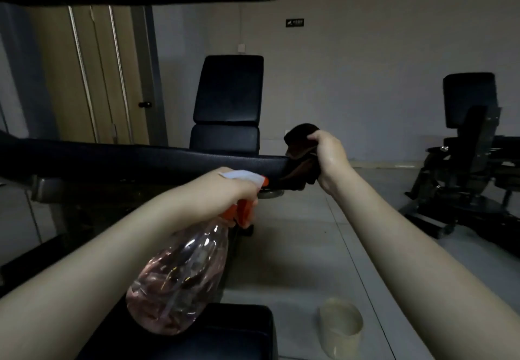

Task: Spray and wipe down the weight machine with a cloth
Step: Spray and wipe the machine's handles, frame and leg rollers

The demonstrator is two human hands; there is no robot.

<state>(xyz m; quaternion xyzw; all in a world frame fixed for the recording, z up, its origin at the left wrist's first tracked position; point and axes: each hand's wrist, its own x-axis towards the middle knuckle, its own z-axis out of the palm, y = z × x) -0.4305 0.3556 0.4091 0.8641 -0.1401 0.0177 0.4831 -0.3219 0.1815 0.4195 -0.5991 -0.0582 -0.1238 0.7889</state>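
Dark cloth point(299, 152) is bunched in your right hand point(327, 155), grip closed on it, pressed vs the end of the black padded bar point(140, 159) of the weight machine. Left hand point(233, 190) is wrapped round the clear spray bottle point(180, 281) w/ orange trigger, held just below the bar.

Wall sign point(294, 22) lettering too small
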